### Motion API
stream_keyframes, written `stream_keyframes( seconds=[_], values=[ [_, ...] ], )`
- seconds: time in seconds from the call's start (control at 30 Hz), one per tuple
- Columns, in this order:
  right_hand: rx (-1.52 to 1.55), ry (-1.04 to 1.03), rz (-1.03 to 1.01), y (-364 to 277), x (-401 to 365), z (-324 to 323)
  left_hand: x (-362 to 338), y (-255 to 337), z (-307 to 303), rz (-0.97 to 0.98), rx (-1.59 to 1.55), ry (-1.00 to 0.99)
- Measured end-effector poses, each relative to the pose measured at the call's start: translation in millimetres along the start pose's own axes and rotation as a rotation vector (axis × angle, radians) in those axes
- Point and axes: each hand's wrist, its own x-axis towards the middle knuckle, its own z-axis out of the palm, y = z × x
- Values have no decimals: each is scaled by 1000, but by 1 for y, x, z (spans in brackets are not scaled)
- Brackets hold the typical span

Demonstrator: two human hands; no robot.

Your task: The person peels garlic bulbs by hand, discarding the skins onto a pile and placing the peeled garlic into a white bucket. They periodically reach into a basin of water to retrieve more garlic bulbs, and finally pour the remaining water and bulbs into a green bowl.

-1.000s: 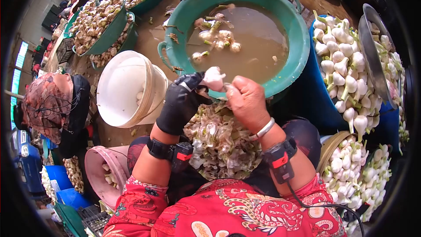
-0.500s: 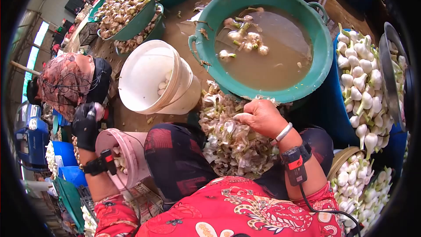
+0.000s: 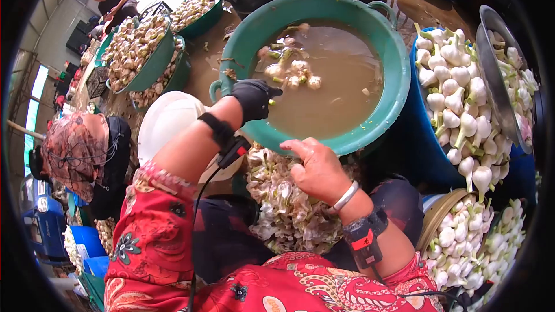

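Note:
My left hand (image 3: 254, 101), in a black glove, reaches over the near left rim of a green basin (image 3: 399, 95) of murky water. Its fingers curl down over a garlic bulb; only a bit of green stem (image 3: 272, 102) shows under them. Just beyond, several garlic bulbs (image 3: 298, 72) float in a cluster. My right hand (image 3: 317, 169), bare with a bracelet at the wrist, hovers over a heap of garlic peels (image 3: 286, 196) between my knees. Its index finger points out, the thumb is apart, and nothing shows in it.
A white bucket (image 3: 167, 118) stands left of the basin, partly behind my left arm. To the right, a blue tub (image 3: 419, 110) and a basket (image 3: 442, 214) hold peeled garlic. Green tubs (image 3: 153, 60) of unpeeled garlic sit far left. A co-worker's patterned head covering (image 3: 75, 150) is close by on the left.
My left hand has swung from the left side, above the pink bucket, across to the basin and onto a bulb. My right hand has lifted off the peels, its index finger now extended. The view has shifted.

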Motion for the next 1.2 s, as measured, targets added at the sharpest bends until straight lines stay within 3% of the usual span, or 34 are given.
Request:
stream_keyframes(
  seconds=[0.13, 0.2, 0.27, 0.33, 0.4, 0.43, 0.47, 0.53, 0.57, 0.6, 0.63, 0.7, 0.77, 0.87, 0.9, 0.93, 0.97, 1.0, 1.2],
  values=[
    [33, 52, 93, 2, 6, -11, 66, 1, 37, -124, 338, -537],
    [109, 98, 99, 0, 10, -18, 67, -14, 49, -147, 253, -395],
    [168, 118, 140, 1, 13, -21, 51, -40, 50, 27, 106, -64],
    [231, 128, 175, -1, 16, -19, 10, -21, 14, -203, -562, 168],
    [398, 294, 179, 0, 16, -8, -34, 11, -21, -344, -1122, 99],
    [465, 221, 186, 5, 18, -2, -55, 26, -25, -298, -1270, 119],
    [568, 278, 106, 3, 18, 7, -74, 40, -26, -249, -1417, 143],
    [1039, 59, 302, -6, 15, 8, -106, 68, -23, -223, -1681, 144],
    [907, -6, 267, -3, 18, 11, -116, 80, -14, -229, -1686, 237],
    [972, 26, 291, -4, 13, 11, -121, 88, -7, -234, -1688, 331],
    [906, 17, 276, -9, 12, 9, -125, 92, -1, -287, -1903, 339],
    [834, 4, 260, -13, 10, 10, -129, 103, 2, -240, -1831, 440],
    [499, 179, 45, -12, 9, 15, -124, 109, 10, -174, -1735, 579],
    [450, 196, 14, -9, 9, 18, -118, 100, 22, -226, -1898, 502],
    [446, 195, 17, -9, 8, 17, -119, 96, 28, -159, -1700, 516],
    [714, 140, 166, -10, 7, 15, -120, 95, 25, -158, -1704, 517],
    [979, 83, 317, -11, 7, 13, -122, 95, 21, -155, -1915, 459],
    [975, 85, 316, -10, 8, 13, -122, 96, 18, -149, -2124, 391],
    [972, 109, 292, -10, 9, 14, -125, 102, 6, -160, -2042, 456]
  ],
)
